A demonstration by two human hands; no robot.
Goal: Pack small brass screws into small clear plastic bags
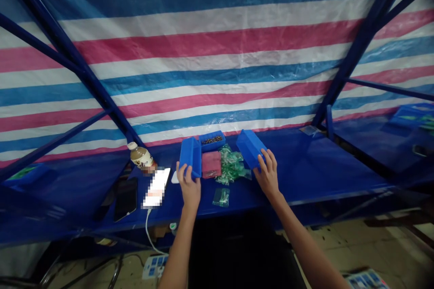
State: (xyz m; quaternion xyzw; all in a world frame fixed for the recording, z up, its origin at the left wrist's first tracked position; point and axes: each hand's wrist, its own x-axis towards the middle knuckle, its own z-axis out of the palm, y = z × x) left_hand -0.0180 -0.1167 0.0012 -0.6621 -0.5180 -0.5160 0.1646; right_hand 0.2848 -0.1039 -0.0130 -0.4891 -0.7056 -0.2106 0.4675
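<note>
My left hand [190, 187] is closed on the near end of a blue plastic bin [190, 153], fingers over its rim. On the other side, my right hand [269, 176] grips the near corner of a second blue bin [250, 146], which sits tilted. Between the two bins lie a pink-red block or stack [211, 164] and a heap of small clear bags with green contents [231, 165]. Behind them, a smaller blue bin [212, 141] holds many small metallic pieces. A single clear bag [221, 197] lies near the table's front edge.
On the left stand a drink bottle [140, 157], a lit phone [157, 187] with a white cable [147, 228], and a dark phone [125, 198]. Blue metal posts [98, 92] and a striped sheet [217, 72] rise behind the blue table [315, 167].
</note>
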